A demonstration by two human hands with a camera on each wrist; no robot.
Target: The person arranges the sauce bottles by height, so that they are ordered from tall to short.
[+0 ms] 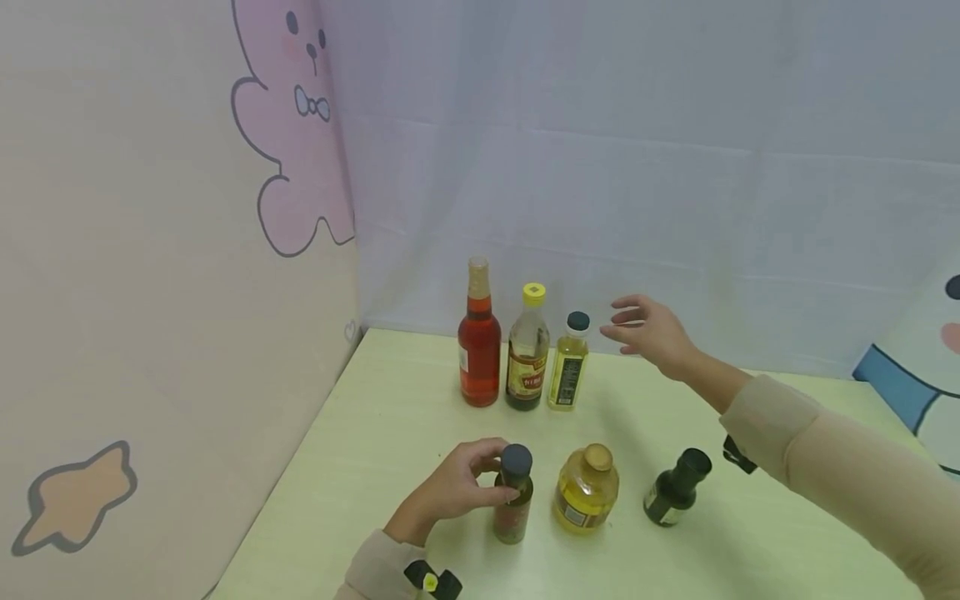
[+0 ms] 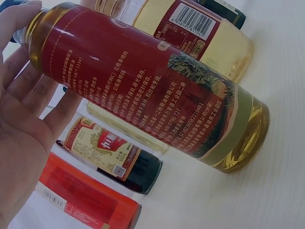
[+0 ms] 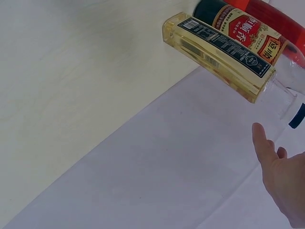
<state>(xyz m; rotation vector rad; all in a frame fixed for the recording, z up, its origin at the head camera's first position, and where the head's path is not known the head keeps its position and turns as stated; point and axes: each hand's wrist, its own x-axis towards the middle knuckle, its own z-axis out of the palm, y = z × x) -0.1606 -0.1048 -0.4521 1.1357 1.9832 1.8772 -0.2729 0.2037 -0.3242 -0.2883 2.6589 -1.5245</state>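
While the left hand (image 1: 459, 483) pinches the neck of an upright red-labelled oil bottle (image 1: 513, 518), front row, the right hand (image 1: 654, 335), fingers loosely spread, hangs just right of, not touching, an upright dark-capped, square-sided oil bottle (image 1: 568, 379), back row.

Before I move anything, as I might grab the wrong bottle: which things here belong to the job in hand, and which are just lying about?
In the job, it seems:
red-labelled bottle, left hand at its neck
square bottle, right hand near, not touching

Apparently just standing about:
red bottle
yellow-capped bottle
round bottle
dark bottle
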